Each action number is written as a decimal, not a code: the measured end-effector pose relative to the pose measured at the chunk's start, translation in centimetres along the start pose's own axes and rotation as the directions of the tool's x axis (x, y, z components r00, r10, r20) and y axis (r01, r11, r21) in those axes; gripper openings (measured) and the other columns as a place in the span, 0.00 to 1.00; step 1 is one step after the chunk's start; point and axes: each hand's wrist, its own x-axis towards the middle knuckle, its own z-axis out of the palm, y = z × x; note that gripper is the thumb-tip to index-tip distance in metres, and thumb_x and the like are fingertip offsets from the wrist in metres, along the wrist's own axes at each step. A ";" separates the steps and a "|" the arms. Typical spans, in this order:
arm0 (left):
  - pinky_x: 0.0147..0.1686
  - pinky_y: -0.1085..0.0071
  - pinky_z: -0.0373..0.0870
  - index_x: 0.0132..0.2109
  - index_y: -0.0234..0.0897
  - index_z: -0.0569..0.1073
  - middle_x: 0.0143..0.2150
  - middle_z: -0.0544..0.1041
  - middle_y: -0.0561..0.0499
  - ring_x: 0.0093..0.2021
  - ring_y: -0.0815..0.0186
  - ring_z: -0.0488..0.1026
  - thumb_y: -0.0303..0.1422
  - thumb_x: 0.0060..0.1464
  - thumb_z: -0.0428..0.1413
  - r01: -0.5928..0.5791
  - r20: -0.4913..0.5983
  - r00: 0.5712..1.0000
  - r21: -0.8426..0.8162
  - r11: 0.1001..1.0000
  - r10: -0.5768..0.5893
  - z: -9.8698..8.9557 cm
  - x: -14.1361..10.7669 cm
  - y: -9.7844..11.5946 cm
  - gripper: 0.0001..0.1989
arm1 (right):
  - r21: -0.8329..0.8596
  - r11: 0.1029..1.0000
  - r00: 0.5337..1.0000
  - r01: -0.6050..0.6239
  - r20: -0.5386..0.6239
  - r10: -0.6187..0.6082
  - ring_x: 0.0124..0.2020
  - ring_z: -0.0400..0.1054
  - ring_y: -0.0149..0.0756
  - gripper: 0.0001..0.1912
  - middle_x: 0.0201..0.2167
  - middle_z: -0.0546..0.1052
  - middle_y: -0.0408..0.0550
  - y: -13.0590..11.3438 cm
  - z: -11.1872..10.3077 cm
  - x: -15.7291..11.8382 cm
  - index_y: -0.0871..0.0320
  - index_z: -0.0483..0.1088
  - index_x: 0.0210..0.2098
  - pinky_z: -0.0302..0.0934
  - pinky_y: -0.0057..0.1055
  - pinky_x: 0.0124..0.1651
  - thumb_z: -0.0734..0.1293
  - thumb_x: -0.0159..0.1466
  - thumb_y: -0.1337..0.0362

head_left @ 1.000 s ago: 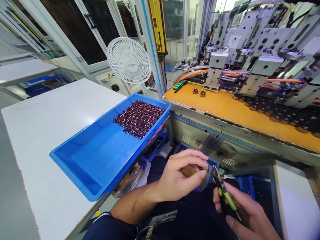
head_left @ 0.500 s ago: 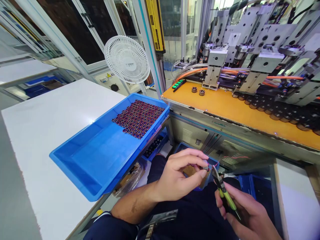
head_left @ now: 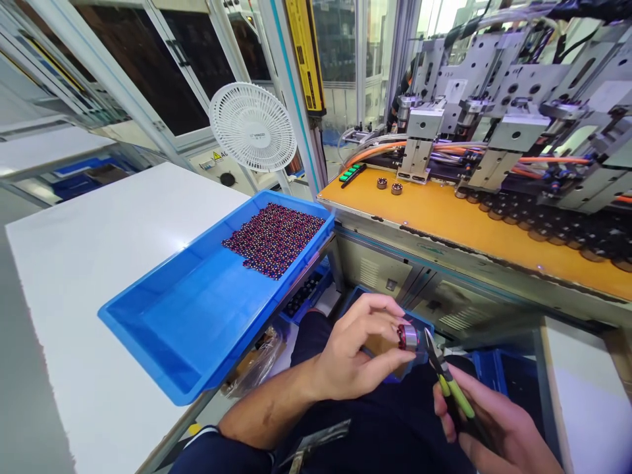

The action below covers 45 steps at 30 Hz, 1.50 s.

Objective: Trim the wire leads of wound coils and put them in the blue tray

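Note:
My left hand [head_left: 353,352] is closed, holding a small motor stator [head_left: 409,338] between thumb and fingers. The stator is a short silver cylinder with red windings showing at its left end. Just right of it are the tips of wire cutters [head_left: 450,383] with green and black handles, apart from the stator. My right hand [head_left: 503,421] is wrapped round those handles; its palm side is partly hidden. To the left, a long blue tray [head_left: 182,322] bears many similar stators [head_left: 281,237], packed tightly at its far end.
A white table [head_left: 118,217] carries the tray, with a white fan [head_left: 254,128] behind. A machine [head_left: 419,141] stands on an orange bench [head_left: 424,204] ahead, with two loose stators [head_left: 389,186] near its edge. Below my hands is a blue bin [head_left: 363,293].
The stator has turned in my left fingers, so its silver side shows more. The cutters have drawn slightly right and down, and the red wire ends by their tips are out of sight.

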 end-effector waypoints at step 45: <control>0.45 0.69 0.81 0.48 0.34 0.69 0.41 0.82 0.42 0.43 0.62 0.82 0.21 0.50 0.63 -0.076 -0.024 0.997 0.136 0.988 0.080 0.1 -0.4 0.1 0.19 | -0.007 0.995 0.995 0.097 -0.008 -0.097 0.31 0.72 0.31 0.23 0.36 0.77 0.45 -2.0 1.1 0.3 0.41 0.71 0.58 0.70 0.23 0.36 0.69 0.65 0.65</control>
